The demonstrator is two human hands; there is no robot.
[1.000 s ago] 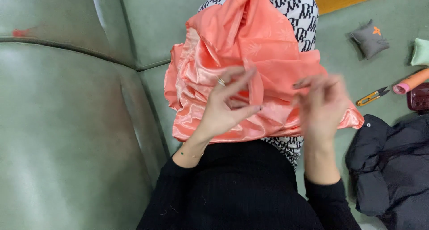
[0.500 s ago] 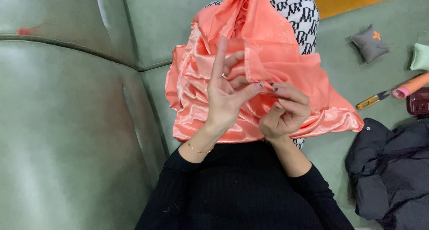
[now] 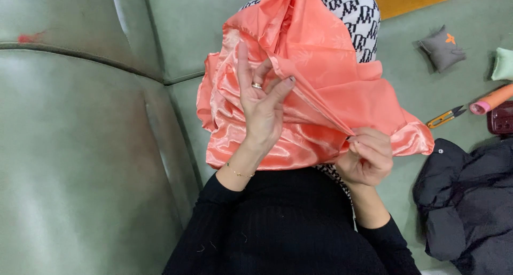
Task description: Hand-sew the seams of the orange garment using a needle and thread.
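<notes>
Head view of two bare hands working a salmon-pink satin cloth (image 3: 315, 88) bunched over the person's lap, on top of a black-and-white patterned fabric (image 3: 355, 10). The left hand (image 3: 262, 112), wearing a ring, pinches a fold of the cloth between thumb and fingers, the forefinger raised. The right hand (image 3: 366, 157) is closed on the cloth's lower right edge, fingertips together. Both lie on a green padded sofa (image 3: 75, 163). Toward its right edge: a grey pincushion (image 3: 442, 47), yellow-handled thread snips (image 3: 446, 116), a pink roll (image 3: 491, 100), and a dark garment (image 3: 470, 200) near the lower right corner.
</notes>
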